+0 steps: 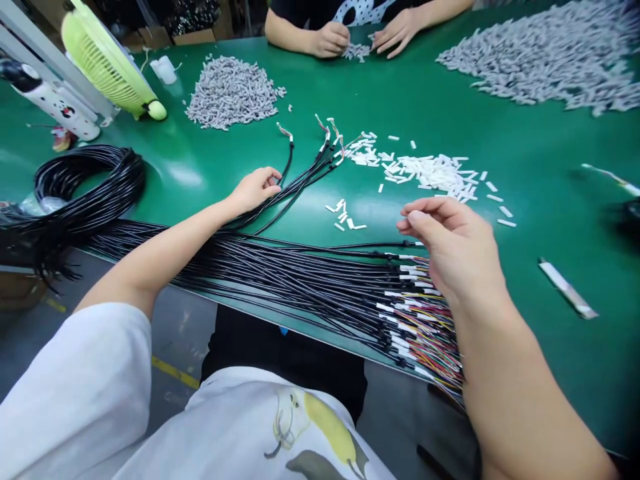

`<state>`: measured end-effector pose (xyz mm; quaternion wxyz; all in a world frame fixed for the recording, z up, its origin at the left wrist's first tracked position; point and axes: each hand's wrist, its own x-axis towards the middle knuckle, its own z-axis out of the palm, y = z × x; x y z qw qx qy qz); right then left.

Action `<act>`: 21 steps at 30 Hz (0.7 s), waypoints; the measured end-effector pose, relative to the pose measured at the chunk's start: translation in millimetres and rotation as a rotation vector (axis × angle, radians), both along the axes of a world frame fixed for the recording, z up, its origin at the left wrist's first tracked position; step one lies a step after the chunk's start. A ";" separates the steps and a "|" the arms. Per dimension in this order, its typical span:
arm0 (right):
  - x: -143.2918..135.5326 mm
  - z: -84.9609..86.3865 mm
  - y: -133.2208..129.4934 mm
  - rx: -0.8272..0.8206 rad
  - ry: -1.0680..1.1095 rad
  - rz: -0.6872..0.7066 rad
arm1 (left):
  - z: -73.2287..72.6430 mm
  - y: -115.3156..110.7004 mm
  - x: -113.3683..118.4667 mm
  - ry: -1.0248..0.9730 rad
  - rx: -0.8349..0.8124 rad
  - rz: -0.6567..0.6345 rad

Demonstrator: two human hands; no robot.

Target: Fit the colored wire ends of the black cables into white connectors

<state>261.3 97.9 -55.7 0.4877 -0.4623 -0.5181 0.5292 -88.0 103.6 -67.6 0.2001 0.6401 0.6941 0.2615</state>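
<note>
My left hand (256, 190) is closed on a black cable (289, 162), whose end with thin coloured wires and a white connector points away from me. Just right of that hand, a few more black cables (305, 180) lie with their wired ends on the green table. My right hand (455, 243) hovers over the right end of a wide bundle of black cables (295, 273), thumb and fingertips drawn together. Whatever may be between those fingertips is too small to make out. Small white sleeves (435, 173) lie scattered beyond it, with a smaller group (343, 215) to its left.
A coiled black cable bundle (95, 183) lies at the left, near a green fan (107, 60) and a spotted bottle (60, 103). Grey pieces form a pile (233, 93) and a larger heap (555, 57). Opposite, another person's hands (333, 40) handle grey pieces. A flat strip (567, 288) lies right.
</note>
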 end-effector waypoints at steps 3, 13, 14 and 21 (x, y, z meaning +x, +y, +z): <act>0.9 -0.1 -1.1 0.024 -0.026 0.018 | 14.6 -15.9 3.9 0.088 0.025 -0.079; 5.4 19.2 -15.1 0.073 -0.126 0.356 | 29.9 -75.3 25.4 0.234 -0.212 -0.561; 5.0 21.7 -18.3 0.053 -0.151 0.495 | 30.5 -75.5 25.6 0.202 -0.185 -0.476; -1.9 15.9 -26.6 -0.015 -0.060 0.777 | 57.5 -80.2 49.5 -0.061 -0.186 -0.327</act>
